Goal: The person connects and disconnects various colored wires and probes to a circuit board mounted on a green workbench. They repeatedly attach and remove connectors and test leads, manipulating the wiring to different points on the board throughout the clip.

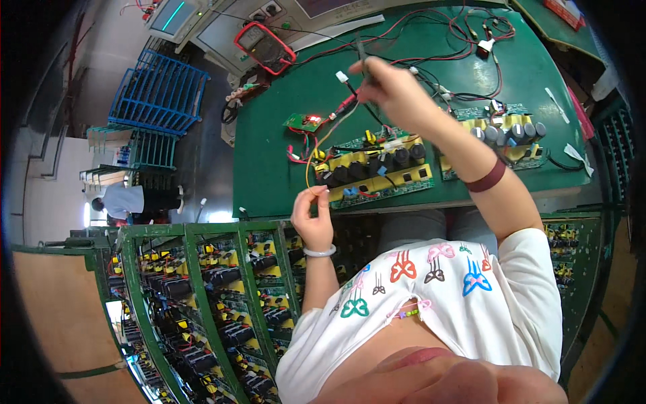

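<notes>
On the green bench, a long circuit board (377, 192) with black capacitors and yellow parts lies in front of me. At its left corner, my left hand (313, 219) is closed, fingertips pinched where a thin yellow wire (309, 165) comes down to them. My right hand (400, 97) is raised above the board's far side, fingers wrapped round a slim dark tool (361, 50), blurred, its kind unclear. A small green board (296, 122) with a lit red display sits to the left, wires attached. Close to the right hand lies a white connector (342, 77) on a dark lead.
A second circuit board (498, 138) with grey capacitors lies to the right. At the back are a red multimeter (266, 47), an instrument with a screen (173, 17) and tangled cables (464, 47). A green rack (202, 289) of boards stands left; a person (128, 200) is farther off.
</notes>
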{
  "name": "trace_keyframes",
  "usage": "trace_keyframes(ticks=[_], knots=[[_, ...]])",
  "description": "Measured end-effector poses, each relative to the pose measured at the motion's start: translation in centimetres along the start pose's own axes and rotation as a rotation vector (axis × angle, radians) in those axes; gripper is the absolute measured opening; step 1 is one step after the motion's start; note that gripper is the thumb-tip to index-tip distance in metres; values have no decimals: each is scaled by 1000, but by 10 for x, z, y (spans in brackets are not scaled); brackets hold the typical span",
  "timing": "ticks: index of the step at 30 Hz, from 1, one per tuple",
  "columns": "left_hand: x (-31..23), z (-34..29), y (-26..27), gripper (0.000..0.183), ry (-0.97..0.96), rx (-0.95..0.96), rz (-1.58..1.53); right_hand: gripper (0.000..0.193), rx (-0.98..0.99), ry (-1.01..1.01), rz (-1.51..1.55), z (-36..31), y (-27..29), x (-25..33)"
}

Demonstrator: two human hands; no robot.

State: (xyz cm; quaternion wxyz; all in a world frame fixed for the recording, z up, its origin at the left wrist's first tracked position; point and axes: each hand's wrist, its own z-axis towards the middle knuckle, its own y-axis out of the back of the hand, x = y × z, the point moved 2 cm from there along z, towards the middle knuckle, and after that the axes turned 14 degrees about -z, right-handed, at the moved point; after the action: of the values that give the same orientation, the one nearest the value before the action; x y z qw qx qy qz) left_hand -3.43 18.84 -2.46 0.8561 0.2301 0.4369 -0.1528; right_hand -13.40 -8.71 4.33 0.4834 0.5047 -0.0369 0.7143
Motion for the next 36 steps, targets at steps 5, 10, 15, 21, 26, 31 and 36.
trace_keyframes(ticks=[5, 10, 15, 21, 26, 31, 36], knots=[[-21, 45, -37, 10, 5, 121, -214, 35, -114, -57, 199, 15, 94, -47], [-67, 94, -105, 15, -274, 380, -87, 31, -53, -207, -344, 17, 166, -87], [-62, 136, -196, 11, -459, 546, 71, 36, 95, -321, -912, 21, 211, -170], [-19, 165, -244, 19, -331, 631, 346, 59, 79, -503, -1026, 20, 205, -225], [-46, 160, -190, 25, -268, 773, 131, 61, 219, -434, -991, 21, 203, -267], [-63, 148, -108, 16, -247, 621, 121, 45, 244, -325, -1079, 24, 200, -271], [-31, 132, -46, 13, 53, 650, 382, 48, 154, -458, -1244, 17, 181, -234]])
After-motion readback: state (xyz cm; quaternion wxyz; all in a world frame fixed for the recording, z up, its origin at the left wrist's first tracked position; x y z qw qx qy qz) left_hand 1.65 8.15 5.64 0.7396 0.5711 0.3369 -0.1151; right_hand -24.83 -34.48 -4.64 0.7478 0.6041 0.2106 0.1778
